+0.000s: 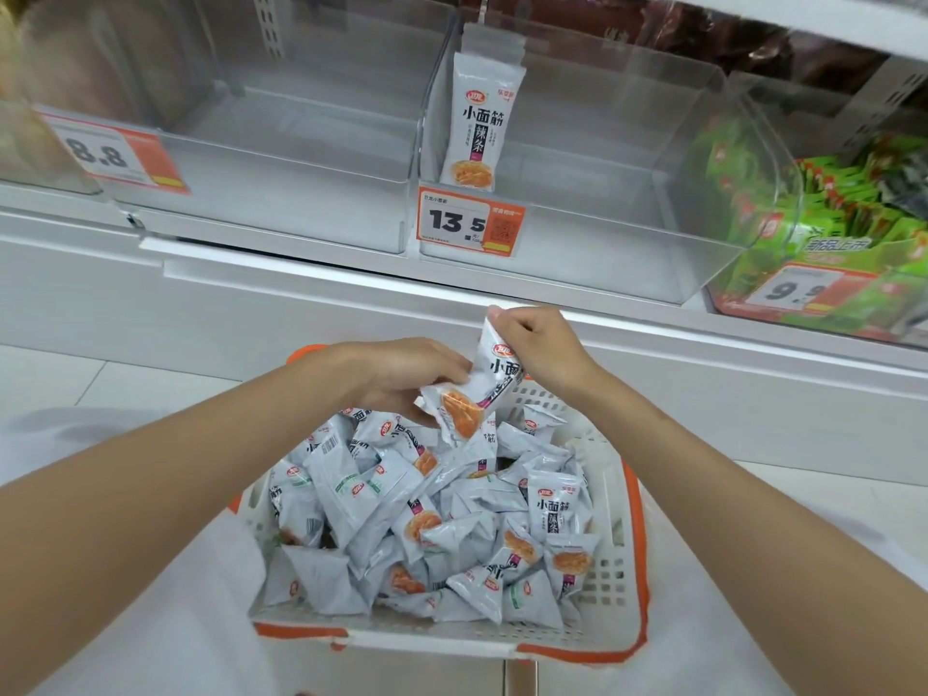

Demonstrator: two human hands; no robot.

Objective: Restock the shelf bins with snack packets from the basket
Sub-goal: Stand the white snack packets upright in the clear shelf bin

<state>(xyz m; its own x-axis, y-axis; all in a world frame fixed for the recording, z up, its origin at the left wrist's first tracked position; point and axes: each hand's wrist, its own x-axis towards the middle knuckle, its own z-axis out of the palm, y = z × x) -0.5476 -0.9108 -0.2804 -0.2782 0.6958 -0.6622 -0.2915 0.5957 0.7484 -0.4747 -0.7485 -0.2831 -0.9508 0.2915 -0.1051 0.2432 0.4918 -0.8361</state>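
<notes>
Above the far end of the basket (620,494), both hands meet on one packet (494,376). It hangs clear of the heap of like packets below, its long axis running from the top edge, up and to the right, down and leftward to the end with the orange picture. The right hand (540,351) has its fingers (507,325) curled and pressed together, pinching that top edge. The left hand (401,376) grips the lower part from the left, fingers (444,376) closed on it (whether a second packet is tucked beneath them I cannot tell).

What the coming move turns on, as I judge it, is the bin (678,273) behind the 13.5 tag (469,222). It lies ahead of and above the hands, a little to the right, with its open mouth upward and only bare floor showing inside. A sample packet (477,118) hangs at its left front corner. The right hand is the nearer of the two and already holds the leading end, so it seems the likelier one to carry the packet up over the clear front wall, once the left lets go.
</notes>
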